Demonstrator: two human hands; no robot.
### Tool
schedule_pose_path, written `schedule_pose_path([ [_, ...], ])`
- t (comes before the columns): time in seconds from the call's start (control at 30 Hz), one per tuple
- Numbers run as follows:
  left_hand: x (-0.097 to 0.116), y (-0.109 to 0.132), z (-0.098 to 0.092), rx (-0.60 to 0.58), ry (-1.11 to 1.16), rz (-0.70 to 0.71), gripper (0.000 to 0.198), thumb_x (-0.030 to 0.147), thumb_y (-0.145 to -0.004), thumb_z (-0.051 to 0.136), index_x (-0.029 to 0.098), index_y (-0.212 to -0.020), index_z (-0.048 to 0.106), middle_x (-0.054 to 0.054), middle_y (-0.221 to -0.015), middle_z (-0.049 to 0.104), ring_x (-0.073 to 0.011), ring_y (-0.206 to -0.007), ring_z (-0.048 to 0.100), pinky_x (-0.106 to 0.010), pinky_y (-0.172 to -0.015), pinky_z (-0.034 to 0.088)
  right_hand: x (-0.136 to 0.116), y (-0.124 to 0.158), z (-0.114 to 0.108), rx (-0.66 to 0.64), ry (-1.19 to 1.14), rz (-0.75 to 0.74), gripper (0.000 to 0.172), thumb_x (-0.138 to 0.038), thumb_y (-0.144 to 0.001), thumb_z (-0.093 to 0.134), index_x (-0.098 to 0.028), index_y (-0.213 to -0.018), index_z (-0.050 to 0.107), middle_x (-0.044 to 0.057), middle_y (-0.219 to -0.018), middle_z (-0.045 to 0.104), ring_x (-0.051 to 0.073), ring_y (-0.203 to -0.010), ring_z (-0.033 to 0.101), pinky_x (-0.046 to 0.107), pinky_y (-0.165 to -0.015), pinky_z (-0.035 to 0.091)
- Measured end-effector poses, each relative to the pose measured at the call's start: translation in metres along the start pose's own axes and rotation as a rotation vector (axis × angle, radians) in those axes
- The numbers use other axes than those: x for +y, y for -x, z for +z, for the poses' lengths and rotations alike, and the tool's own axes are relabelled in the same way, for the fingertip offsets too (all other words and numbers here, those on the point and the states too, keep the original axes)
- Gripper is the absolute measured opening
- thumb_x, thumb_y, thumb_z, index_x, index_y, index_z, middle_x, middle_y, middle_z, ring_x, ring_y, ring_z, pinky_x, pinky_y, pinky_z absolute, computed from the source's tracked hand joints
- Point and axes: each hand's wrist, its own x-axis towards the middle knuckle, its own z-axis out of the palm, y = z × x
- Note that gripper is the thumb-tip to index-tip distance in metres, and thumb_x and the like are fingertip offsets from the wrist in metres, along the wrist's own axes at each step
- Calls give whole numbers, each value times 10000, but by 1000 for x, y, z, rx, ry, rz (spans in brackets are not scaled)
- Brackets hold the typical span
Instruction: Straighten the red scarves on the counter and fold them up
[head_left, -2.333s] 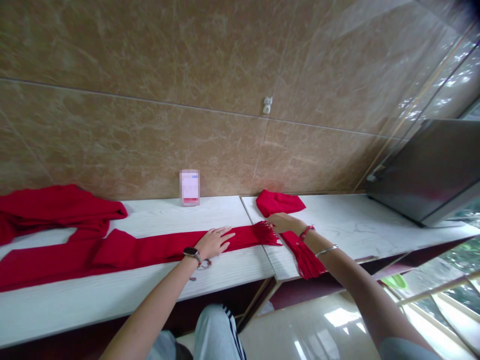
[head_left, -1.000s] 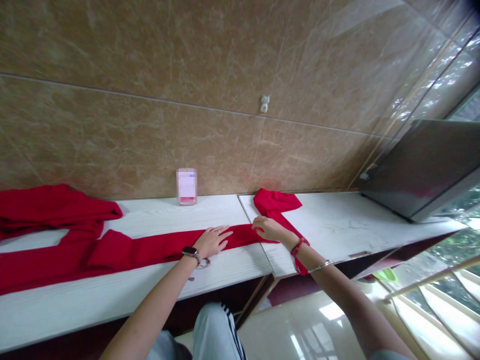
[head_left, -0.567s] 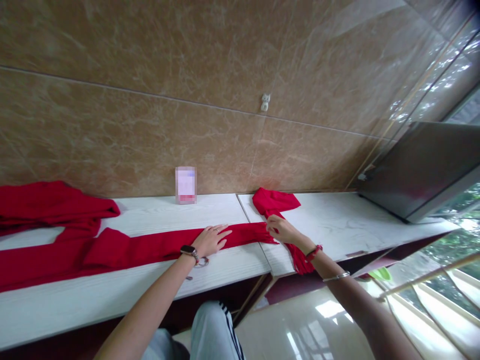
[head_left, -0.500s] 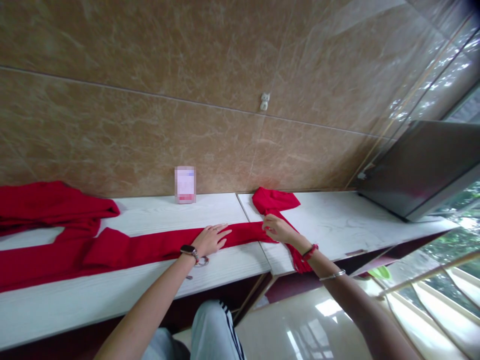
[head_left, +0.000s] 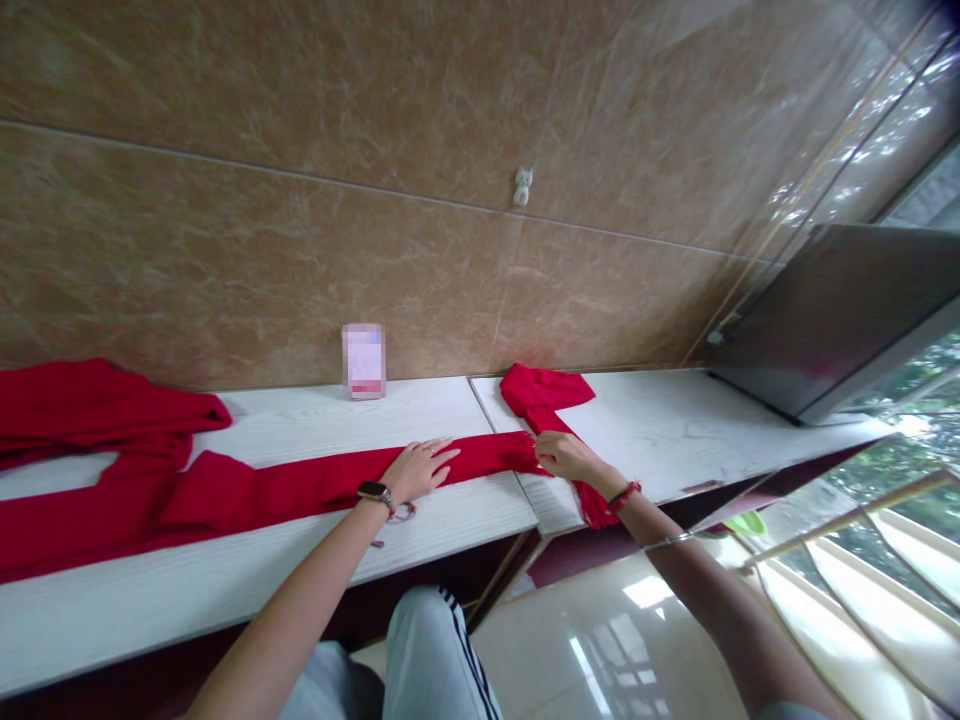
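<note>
A long red scarf (head_left: 300,487) lies stretched along the white counter (head_left: 247,560). My left hand (head_left: 420,468) rests flat on it, fingers spread, a dark watch on the wrist. My right hand (head_left: 566,455) is closed in a pinch on the scarf's fringed end near the seam between the two counter sections. A second strip of red scarf (head_left: 551,400) runs from the wall under my right wrist and hangs over the front edge.
More red cloth (head_left: 105,415) is heaped at the far left by the wall. A small pink card (head_left: 364,361) stands against the marble wall. A dark slanted panel (head_left: 832,320) sits at the right end. A glossy floor lies below.
My right hand has shifted slightly back and forth along the fringed end and now pinches it. My left hand has stayed flat on the scarf. The view has tilted down a little.
</note>
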Motion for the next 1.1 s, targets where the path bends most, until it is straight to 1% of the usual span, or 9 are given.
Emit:
schedule_pose_path([
  [0.13, -1, 0, 1, -1, 7, 3, 401, 307, -893, 384, 289, -1291, 427, -18, -1387, 390, -181, -1226, 391, -333, -959, 330, -20, -22, 4, 94, -56, -62, 183, -81, -763, 433, -164, -706, 586, 62, -768, 613, 148, -757, 532, 248, -711, 421],
  [0.3, -1, 0, 2, -9, -1, 1, 396, 316, -899, 371, 286, -1290, 429, -18, -1386, 390, -179, -1227, 388, -333, -971, 315, -24, -24, 26, -53, -11, -167, 180, -85, -752, 446, -171, -640, 557, 44, -701, 593, 145, -726, 526, 246, -701, 413],
  [0.4, -1, 0, 2, -9, -2, 5, 396, 327, -903, 365, 286, -1291, 427, -18, -1389, 386, -176, -1229, 385, -329, -977, 308, -9, -3, 25, -71, 60, -104, 191, -95, -763, 440, -164, -631, 560, 51, -688, 590, 143, -682, 518, 255, -675, 409],
  [0.53, -1, 0, 2, 0, 5, 3, 391, 318, -902, 368, 286, -1286, 434, -20, -1383, 394, -174, -1222, 395, -331, -977, 310, 4, 10, 8, -47, 99, -62, 195, -93, -763, 442, -162, -635, 571, 53, -681, 586, 154, -689, 520, 260, -661, 411],
  [0.7, 0, 0, 0, 5, 13, 7, 387, 302, -895, 383, 272, -1275, 452, -37, -1371, 412, -184, -1217, 403, -347, -965, 326, -5, -31, -2, 91, 61, 67, 190, -108, -809, 431, -150, -807, 616, 80, -822, 617, 170, -821, 548, 270, -727, 433],
  [0.8, 0, 0, 0, 8, 19, 6, 389, 302, -895, 385, 274, -1278, 448, -36, -1375, 405, -182, -1219, 402, -342, -963, 329, -8, -59, 11, -32, 63, 115, 209, -100, -818, 437, -141, -912, 619, 86, -918, 635, 162, -891, 566, 262, -778, 436],
  [0.87, 0, 0, 0, 9, 20, 0, 388, 303, -898, 381, 282, -1281, 442, -31, -1373, 408, -177, -1220, 401, -339, -962, 330, -5, -65, 21, -115, 76, 124, 204, -67, -789, 466, -133, -891, 631, 80, -901, 649, 153, -867, 585, 246, -779, 437],
  [0.97, 0, 1, 0, 2, 7, -4, 384, 307, -899, 379, 279, -1276, 447, -32, -1372, 410, -176, -1218, 401, -337, -962, 329, 7, -57, 25, -154, 103, 152, 174, -22, -733, 510, -110, -804, 643, 93, -834, 663, 165, -809, 604, 243, -740, 447],
  [1.1, 0, 1, 1, 6, -1, 2, 386, 306, -896, 385, 283, -1277, 443, -25, -1387, 388, -172, -1220, 398, -332, -964, 326, 20, -37, 12, -130, 137, 227, 172, -17, -749, 491, -98, -769, 640, 112, -802, 663, 172, -764, 609, 254, -707, 456],
])
